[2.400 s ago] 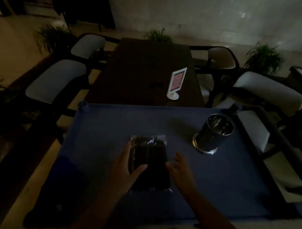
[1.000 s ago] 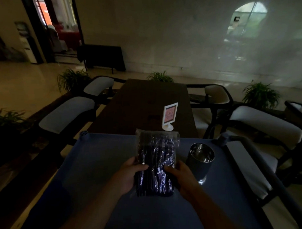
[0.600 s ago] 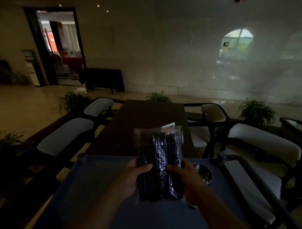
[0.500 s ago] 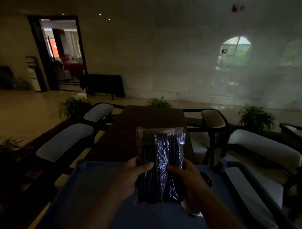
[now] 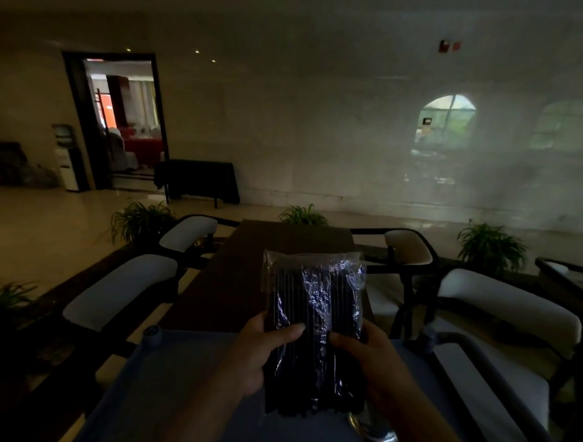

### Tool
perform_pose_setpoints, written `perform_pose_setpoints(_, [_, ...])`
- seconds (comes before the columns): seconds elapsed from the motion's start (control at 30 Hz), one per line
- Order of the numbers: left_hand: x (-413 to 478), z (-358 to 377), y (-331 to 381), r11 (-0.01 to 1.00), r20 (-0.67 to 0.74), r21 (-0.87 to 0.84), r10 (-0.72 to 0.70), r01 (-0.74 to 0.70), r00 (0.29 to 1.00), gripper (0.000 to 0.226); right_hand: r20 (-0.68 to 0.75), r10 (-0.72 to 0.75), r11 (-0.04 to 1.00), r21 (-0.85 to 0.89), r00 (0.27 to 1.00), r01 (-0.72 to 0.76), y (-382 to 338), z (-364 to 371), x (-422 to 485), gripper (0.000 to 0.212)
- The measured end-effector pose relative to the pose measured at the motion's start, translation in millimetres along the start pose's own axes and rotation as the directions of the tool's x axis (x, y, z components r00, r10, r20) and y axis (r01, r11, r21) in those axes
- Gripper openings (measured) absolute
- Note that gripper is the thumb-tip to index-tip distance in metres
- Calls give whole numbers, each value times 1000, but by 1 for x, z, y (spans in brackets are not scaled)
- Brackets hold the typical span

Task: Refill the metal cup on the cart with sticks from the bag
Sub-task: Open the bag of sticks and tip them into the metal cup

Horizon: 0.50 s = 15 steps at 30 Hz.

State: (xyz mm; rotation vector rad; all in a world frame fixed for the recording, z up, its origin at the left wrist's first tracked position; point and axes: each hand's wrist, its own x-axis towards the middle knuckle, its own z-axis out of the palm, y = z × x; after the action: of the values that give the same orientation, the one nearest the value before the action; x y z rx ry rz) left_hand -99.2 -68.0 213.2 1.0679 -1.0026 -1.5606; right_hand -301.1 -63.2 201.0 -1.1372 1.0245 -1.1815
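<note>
Above cart (image 5: pixel 177 383) | bag (image 5: pixel 315 325): dark sticks | both hands grip

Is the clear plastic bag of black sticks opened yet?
Apparently still sealed: the clear plastic bag of black sticks, held upright by left hand and right hand, shows a flat, closed top edge.

Bag: the bag of sticks (image 5: pixel 315 329) that lay flat mid-cart is now lifted upright off the cart (image 5: pixel 164 390) | Hands: my left hand (image 5: pixel 258 354) and right hand (image 5: pixel 374 360) went from resting on it to clasping its lower sides | Cup: the metal cup (image 5: pixel 373 426), earlier in plain sight near the cart's right edge, is now mostly hidden behind my right hand.
</note>
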Motion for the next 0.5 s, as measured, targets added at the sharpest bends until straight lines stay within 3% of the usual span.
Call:
perform_pose_setpoints(0.27, [-1, 0, 1, 993, -12, 92, 78, -77, 997, 52, -25, -51, 996, -76, 998, 49, -14, -2, 4, 30])
perform_pose_setpoints(0.4, [0, -1, 3, 993, -47, 92, 73, -68, 996, 73, -139, -236, 926, -334, 962, 178, -33, -2, 13, 40])
perform_pose_setpoints(0.5, [1, -1, 2, 993, -53, 84, 84, -79, 995, 78, -200, -481, 741, -614, 854, 273, -44, 8, 18, 41])
